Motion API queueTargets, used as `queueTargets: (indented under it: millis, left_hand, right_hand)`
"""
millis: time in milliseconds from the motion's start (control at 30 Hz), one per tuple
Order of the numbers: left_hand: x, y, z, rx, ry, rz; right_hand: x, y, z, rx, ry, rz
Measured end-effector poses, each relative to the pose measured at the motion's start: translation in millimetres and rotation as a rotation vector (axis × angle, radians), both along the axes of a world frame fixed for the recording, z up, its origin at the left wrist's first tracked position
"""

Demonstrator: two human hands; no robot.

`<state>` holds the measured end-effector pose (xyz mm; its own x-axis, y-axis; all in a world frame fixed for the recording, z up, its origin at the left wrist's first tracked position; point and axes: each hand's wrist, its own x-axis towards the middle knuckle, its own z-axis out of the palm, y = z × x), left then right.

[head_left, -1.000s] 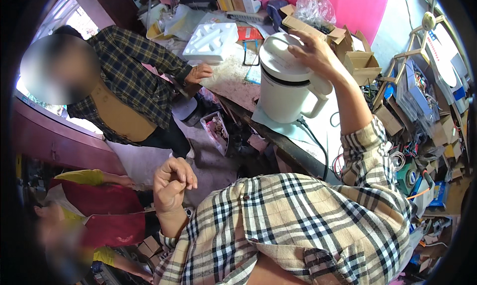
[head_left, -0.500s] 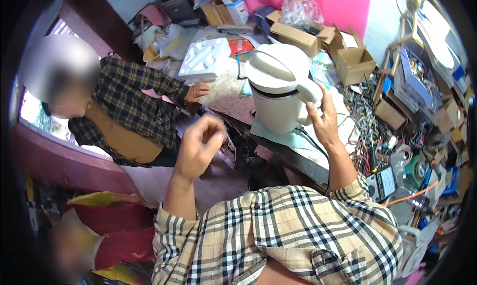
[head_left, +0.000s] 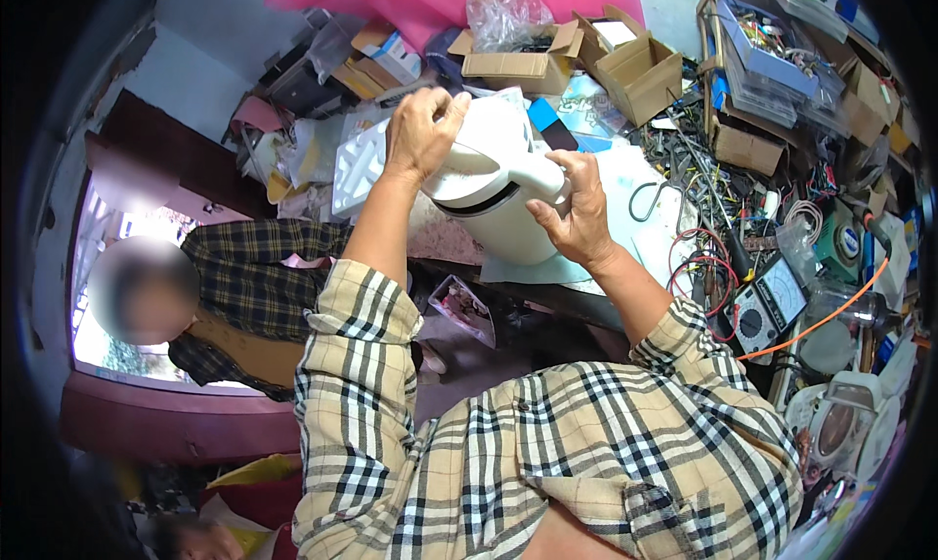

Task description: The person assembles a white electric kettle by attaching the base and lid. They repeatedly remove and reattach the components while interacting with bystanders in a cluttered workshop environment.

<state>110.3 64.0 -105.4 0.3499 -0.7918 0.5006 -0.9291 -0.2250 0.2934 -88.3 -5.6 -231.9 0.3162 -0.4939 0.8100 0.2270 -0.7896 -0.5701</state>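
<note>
Hands first: two, both on the jug [head_left: 508, 236]. The left hand [head_left: 422, 138] is bent over the far left of the lid [head_left: 477, 159], its fingertips too hidden to tell whether they pinch or just press; the right hand [head_left: 578, 213] has thumb and fingers parted around the handle [head_left: 540, 175], seemingly gripping it. The one jug stands at the bench's near edge, on a pale sheet [head_left: 640, 223]. Its one lid is on; whether it is fully seated cannot be told. As I judge it, the lid is being handled and no part has been taken out; what is left does not show. Right of it lies one meter [head_left: 767, 311]. Farther off: one foam tray [head_left: 354, 181], one co-worker in dark plaid [head_left: 259, 257], two open boxes [head_left: 518, 66] and one pink sheet [head_left: 420, 1].
</note>
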Motion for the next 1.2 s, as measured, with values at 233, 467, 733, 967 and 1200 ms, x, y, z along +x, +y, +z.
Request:
queueTargets:
  millis: [233, 467, 733, 967, 1200]
  left_hand:
    - [-6, -5, 5, 0.204, 0.174, 0.057]
    - [-4, -6, 11, 0.061, 0.122, -0.077]
    - [-18, -3, 31, 0.222, 0.005, 0.000]
    - [-22, -3, 18, 0.142, -0.070, -0.062]
    - [-29, -1, 22, 0.232, -0.023, 0.022]
  right_hand:
    - [9, 4, -8, 0.128, -0.161, 0.065]
    - [3, 5, -3, 0.109, -0.155, 0.052]
    - [1, 6, -6, 0.060, -0.099, 0.057]
    - [3, 10, -11, 0.116, -0.080, 0.041]
    - [4, 8, -4, 0.016, -0.118, -0.017]
